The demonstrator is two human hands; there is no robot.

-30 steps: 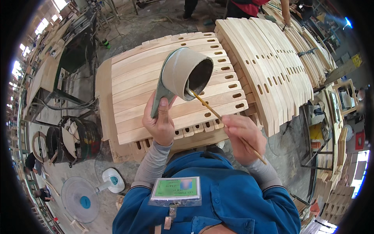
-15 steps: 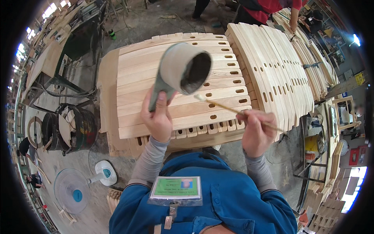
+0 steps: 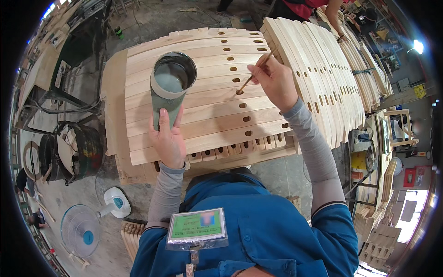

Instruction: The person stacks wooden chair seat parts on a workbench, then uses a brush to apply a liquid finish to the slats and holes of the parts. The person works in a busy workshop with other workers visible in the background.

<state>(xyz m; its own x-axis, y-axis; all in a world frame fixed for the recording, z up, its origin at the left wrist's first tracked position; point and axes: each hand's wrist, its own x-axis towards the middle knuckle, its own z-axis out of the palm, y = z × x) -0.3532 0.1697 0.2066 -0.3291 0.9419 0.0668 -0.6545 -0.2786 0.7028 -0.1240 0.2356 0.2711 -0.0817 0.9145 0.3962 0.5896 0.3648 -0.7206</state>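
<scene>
My left hand is closed round the flat handle of a round cup, which has a pale wall and a dark rim. Greyish liquid shows inside it. In my right hand I pinch a thin brush, its tip down at an oval slot in one of the boards. These light wooden boards lie side by side beneath both hands, each with slots toward its right end. The cup is above the boards' left part.
More slotted boards are stacked to the right. Beyond them a person in red reaches an arm toward bundled wood. A white fan stands at the lower left, below black drums. A yellow bucket is at the right.
My right hand has moved forward and up, bringing the brush tip from beside the cup to a board's slot. The cup has shifted left and tipped more upright, showing its liquid.
</scene>
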